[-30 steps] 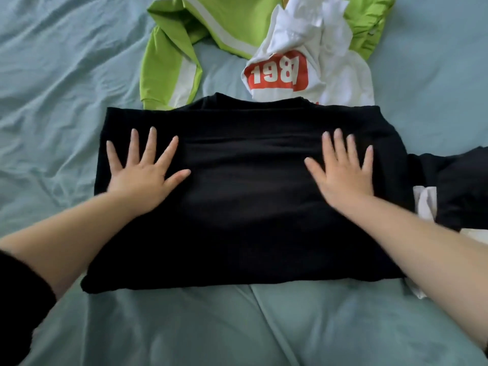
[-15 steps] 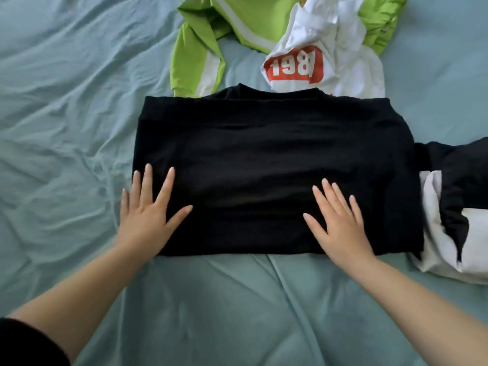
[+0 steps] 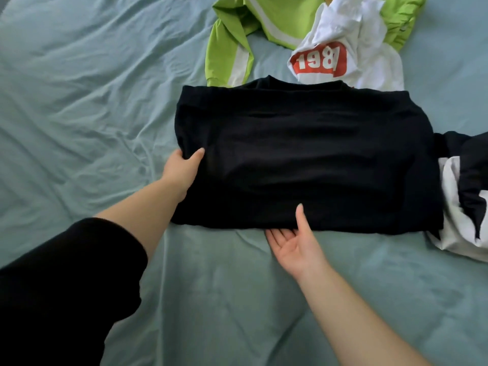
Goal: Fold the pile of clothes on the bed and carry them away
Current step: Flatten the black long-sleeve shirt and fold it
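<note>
The folded black top (image 3: 317, 159) lies flat on the bed (image 3: 79, 101), a neat rectangle with its collar on the far side. The left hand (image 3: 182, 167) grips its left edge, thumb on top and fingers tucked out of sight beneath. The right hand (image 3: 295, 247) is at its near edge, palm up and fingers straight, the tips just slipped under the cloth and the thumb laid on top.

From where I stand this looks like the lift or a final fold. To do it well, the right hand should go deeper under the black top, so the layers ride on the palm and don't sag. Both hands should rise together and keep it level, or the fold will slide open.

Beyond the black top's far edge, and touching it, are a crumpled green jacket (image 3: 277, 19) and a white shirt printed 1981 (image 3: 369, 70). Against its right edge sits a black-and-white garment (image 3: 464, 202), which may snag if the top is dragged that way. To the left of the black top and nearer than it, the sheet is bare, so that is the way out.
</note>
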`<state>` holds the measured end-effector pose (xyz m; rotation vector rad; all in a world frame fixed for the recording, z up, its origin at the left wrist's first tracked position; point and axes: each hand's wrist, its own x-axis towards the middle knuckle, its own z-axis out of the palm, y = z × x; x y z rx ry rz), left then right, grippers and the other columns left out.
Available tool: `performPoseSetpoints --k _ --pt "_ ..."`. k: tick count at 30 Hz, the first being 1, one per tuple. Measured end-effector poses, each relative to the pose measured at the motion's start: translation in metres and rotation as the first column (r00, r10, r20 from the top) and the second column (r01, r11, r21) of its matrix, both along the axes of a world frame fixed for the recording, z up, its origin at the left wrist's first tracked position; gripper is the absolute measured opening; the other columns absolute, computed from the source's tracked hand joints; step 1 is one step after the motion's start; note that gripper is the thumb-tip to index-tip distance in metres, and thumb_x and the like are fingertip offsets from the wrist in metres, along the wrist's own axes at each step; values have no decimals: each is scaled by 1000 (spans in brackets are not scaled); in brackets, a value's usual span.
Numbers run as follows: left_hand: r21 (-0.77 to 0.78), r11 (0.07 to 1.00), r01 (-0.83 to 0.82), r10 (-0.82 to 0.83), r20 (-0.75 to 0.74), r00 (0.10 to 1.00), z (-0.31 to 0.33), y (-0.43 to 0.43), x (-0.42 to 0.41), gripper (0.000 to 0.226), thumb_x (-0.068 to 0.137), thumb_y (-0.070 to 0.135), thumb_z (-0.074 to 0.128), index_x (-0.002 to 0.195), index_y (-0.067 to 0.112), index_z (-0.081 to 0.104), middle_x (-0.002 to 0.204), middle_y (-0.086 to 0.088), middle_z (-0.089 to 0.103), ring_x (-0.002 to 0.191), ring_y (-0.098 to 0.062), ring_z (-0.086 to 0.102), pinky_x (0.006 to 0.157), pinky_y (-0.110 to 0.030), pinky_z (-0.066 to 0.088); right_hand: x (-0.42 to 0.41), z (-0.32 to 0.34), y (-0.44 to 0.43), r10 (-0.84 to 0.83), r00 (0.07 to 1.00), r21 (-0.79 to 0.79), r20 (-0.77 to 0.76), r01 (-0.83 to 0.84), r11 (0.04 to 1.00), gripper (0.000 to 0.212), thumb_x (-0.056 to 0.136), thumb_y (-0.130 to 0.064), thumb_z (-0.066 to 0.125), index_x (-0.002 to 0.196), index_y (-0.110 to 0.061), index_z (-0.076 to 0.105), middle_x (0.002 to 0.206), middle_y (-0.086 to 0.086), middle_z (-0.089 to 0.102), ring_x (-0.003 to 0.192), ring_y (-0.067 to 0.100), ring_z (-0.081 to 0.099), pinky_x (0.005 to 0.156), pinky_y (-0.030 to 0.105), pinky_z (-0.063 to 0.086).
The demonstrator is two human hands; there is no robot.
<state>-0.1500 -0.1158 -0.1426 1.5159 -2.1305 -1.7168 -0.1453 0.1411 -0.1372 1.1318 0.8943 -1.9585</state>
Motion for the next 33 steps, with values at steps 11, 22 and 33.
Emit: performPoseSetpoints --k 11,22,33 --pt "-344 933 102 -115 -17 993 10 -39 100 31 95 29 56 124 17 57 115 3 63 109 -17 57 89 -28 39 95 14 -48 93 994 193 58 -103 976 43 91 -18 63 128 0 47 111 21 67 68 24 70 55 32 60" --pt "-295 955 18 22 132 991 -1 -86 230 32 95 33 56 124 19 55 117 5 62 111 -20 57 92 -34 42 179 43 -82 974 -84 721 -209 -686 96 69 77 -81 34 120 -33 61 116 -17 64 110 -13 54 107 25 40" --pt "-188 982 -10 40 160 986 -8 -88 236 40 95 42 53 130 24 50 128 1 60 118 -24 56 98 -39 43 43 -12 103 740 -224 769 634 82 -634 80 80 -75 -5 150 -37 -12 156 -8 -26 147 17 -15 118 53 -1"
